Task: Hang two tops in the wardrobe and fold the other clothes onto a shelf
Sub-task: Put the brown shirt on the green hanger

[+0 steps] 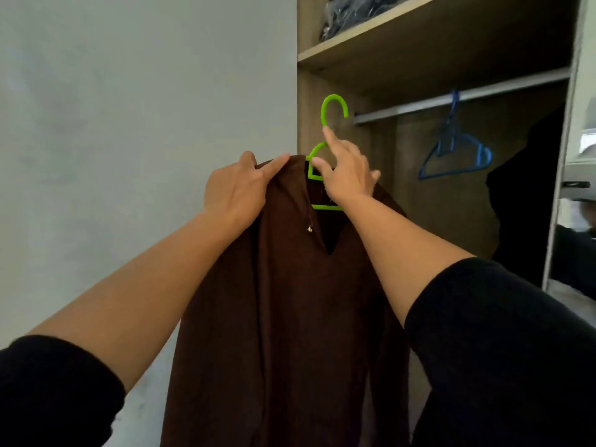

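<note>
While both arms reach up toward the wardrobe (429, 33), the left grip (240, 188) pinches the brown top (290, 317) at its shoulder and the right grip (350, 171) grasps the green hanger (333, 106) inside it, below the rail (461, 95).
</note>
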A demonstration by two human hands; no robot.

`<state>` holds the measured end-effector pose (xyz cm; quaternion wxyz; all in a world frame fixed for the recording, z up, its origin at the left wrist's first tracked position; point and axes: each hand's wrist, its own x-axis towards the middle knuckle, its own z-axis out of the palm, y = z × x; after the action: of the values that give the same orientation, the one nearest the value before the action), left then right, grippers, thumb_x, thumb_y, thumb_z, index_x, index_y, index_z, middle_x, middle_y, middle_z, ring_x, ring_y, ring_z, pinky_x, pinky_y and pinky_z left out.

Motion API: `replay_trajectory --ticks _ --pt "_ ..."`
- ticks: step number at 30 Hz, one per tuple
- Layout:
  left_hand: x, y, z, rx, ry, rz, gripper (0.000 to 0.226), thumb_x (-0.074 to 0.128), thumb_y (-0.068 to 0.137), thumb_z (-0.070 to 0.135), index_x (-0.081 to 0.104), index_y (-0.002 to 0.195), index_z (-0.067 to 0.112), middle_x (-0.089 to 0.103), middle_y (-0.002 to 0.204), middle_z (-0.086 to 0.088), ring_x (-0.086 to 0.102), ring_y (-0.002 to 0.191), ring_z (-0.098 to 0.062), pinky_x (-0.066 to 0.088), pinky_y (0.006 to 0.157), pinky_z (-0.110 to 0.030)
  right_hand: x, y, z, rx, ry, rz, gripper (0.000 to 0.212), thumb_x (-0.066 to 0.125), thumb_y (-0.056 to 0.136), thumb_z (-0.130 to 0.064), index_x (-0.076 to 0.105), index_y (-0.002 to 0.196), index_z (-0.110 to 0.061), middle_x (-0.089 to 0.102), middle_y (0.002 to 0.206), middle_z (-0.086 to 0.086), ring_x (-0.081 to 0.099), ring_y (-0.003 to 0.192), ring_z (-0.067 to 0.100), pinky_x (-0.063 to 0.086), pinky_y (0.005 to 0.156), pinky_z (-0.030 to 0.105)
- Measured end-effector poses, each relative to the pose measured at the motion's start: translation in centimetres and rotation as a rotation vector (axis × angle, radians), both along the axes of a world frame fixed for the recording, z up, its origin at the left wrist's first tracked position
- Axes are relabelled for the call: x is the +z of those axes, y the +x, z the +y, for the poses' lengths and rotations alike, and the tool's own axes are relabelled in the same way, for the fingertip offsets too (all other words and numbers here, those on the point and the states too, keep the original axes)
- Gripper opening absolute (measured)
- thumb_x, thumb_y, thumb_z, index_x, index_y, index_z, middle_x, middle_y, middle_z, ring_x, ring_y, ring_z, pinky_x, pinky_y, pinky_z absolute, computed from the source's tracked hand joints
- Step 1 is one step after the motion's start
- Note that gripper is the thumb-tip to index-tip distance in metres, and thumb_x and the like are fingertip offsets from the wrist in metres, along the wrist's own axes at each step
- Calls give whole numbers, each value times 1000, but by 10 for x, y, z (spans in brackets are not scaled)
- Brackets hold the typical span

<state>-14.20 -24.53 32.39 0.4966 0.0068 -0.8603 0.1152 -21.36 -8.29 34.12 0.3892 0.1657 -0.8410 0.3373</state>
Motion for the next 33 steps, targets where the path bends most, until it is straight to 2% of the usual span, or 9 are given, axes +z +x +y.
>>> replay_trajectory --ticks 4,10,14,17,20,23,27,29,33 --pt "23 -47 14 -40 27 -19 53 33 100 15 28 144 43 50 110 -16 59 88 -40 39 67 -38 10 -15 9 -126 98 63 70 51 90 -51 11 147 -46 33 150 -3 31 135 23 24 104 57" --pt "50 -108 52 -145 124 -64 48 28 101 14 35 143 36 51 117 -18 57 103 -40 43 79 -40 32 -32 45 -453 232 90 64 48 91 -51 20 147 -39 29 151 0 24 139 22 20 108 58" --pt "63 -140 78 -208 134 -62 45 21 104 19 36 144 31 51 119 -18 57 106 -38 43 82 -40 48 -43 81 -665 292 12 60 45 95 -45 19 148 -33 20 154 9 13 144 26 13 110 60" --pt "72 -163 96 -239 120 -48 44 20 104 21 39 143 26 52 117 -18 58 104 -37 42 77 -39 58 -55 102 -787 304 -58 58 45 97 -38 19 149 -32 13 156 16 6 145 32 10 110 62" --pt "82 -191 110 -256 126 -46 46 17 104 23 45 140 21 53 119 -18 58 106 -36 44 80 -39 66 -74 117 -899 314 -151 56 41 99 -28 17 149 -34 7 156 20 3 144 38 10 109 63" --pt "90 -216 126 -272 155 -48 46 18 104 27 50 137 19 55 120 -18 58 108 -36 46 81 -40 71 -88 127 -960 296 -218 55 36 97 -19 19 148 -33 20 151 23 21 138 40 20 107 58" --pt "92 -239 147 -286 147 -67 46 19 105 25 53 134 15 56 121 -18 58 109 -35 46 81 -40 69 -101 136 -882 203 -237 42 33 98 -10 42 139 -14 49 135 14 48 124 31 42 94 42" --pt "92 -247 155 -283 153 -90 46 19 105 24 54 132 12 56 122 -19 58 110 -35 47 82 -40 67 -107 136 -855 140 -257 39 36 97 -8 48 134 -9 54 132 11 53 121 29 46 89 38" --pt "89 -263 170 -303 183 -122 47 21 105 26 58 126 6 57 122 -20 57 113 -36 46 87 -41 58 -122 135 -719 7 -302 40 39 97 -13 47 135 -6 52 134 12 52 122 28 44 95 36"
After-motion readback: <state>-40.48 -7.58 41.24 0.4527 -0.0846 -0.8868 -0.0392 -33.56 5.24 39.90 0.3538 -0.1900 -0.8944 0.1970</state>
